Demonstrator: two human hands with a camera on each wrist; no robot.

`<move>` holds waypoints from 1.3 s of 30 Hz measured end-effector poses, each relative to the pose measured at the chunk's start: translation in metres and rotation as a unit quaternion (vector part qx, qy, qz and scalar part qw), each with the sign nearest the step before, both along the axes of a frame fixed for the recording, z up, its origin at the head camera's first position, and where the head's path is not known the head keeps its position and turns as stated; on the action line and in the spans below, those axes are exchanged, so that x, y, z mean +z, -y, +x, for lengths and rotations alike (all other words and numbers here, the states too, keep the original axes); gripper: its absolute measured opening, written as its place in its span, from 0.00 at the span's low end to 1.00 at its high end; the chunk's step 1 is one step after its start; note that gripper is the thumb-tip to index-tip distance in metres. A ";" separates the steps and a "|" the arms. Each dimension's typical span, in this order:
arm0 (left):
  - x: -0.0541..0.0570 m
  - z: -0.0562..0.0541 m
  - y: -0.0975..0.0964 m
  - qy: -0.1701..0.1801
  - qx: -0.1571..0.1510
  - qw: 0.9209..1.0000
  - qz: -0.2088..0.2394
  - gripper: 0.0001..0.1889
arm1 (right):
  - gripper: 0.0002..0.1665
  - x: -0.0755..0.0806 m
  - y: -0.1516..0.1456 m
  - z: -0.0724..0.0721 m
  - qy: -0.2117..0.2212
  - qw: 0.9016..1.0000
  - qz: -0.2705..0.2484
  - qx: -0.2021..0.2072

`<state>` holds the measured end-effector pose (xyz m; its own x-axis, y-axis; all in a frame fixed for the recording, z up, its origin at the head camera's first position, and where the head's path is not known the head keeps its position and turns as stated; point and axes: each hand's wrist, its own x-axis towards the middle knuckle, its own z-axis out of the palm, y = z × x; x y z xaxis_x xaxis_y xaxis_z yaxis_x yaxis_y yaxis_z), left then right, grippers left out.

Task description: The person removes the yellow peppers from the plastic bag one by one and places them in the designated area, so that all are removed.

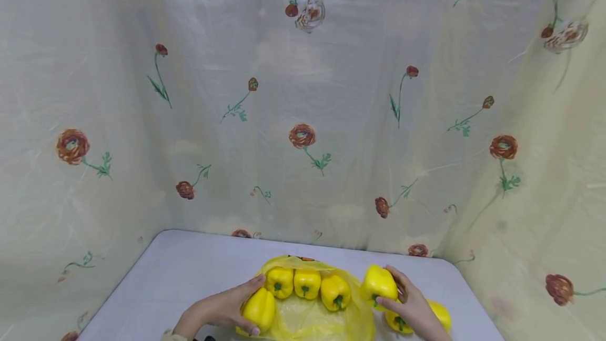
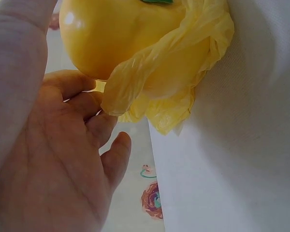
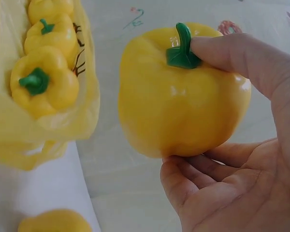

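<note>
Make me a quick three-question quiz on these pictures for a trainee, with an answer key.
1. Multiple choice: What colour is the stem of the pepper held by the right hand? A red, B green, C blue.
2. Fill in: In the head view, loose peppers on the table lie to the ____ of the yellow bag.
3. True or false: The right hand's pepper is inside the bag.

Key: 1 B; 2 right; 3 false, it is held outside.

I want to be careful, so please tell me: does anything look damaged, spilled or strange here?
Nothing stands out. The pepper in the right hand looks whole, and the row of peppers in the yellow bag shows no visible damage. The bag's crumpling looks normal.
</note>
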<state>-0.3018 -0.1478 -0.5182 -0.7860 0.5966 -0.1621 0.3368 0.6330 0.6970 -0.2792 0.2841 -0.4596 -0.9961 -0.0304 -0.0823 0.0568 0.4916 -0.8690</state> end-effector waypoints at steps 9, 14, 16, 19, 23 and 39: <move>0.001 0.001 -0.001 0.005 0.005 1.000 0.002 0.59 | 0.55 -0.006 -0.024 0.007 0.002 1.000 0.023 -0.008; 0.002 0.002 0.000 0.006 0.004 1.000 0.007 0.58 | 0.54 -0.011 -0.036 0.009 -0.002 0.999 0.039 -0.008; 0.003 0.002 0.000 0.007 0.003 1.000 0.010 0.58 | 0.53 -0.012 -0.040 0.011 -0.002 0.999 0.045 -0.010; 0.003 0.002 -0.001 0.008 0.003 1.000 0.012 0.58 | 0.53 -0.013 -0.044 0.012 -0.002 0.998 0.054 -0.012; 0.003 0.002 -0.002 0.016 0.008 1.000 0.013 0.58 | 0.53 -0.012 -0.048 0.015 -0.001 0.998 0.064 -0.012; 0.001 0.001 -0.001 0.011 0.003 1.000 0.014 0.58 | 0.52 -0.017 -0.073 0.021 0.008 0.997 0.079 -0.017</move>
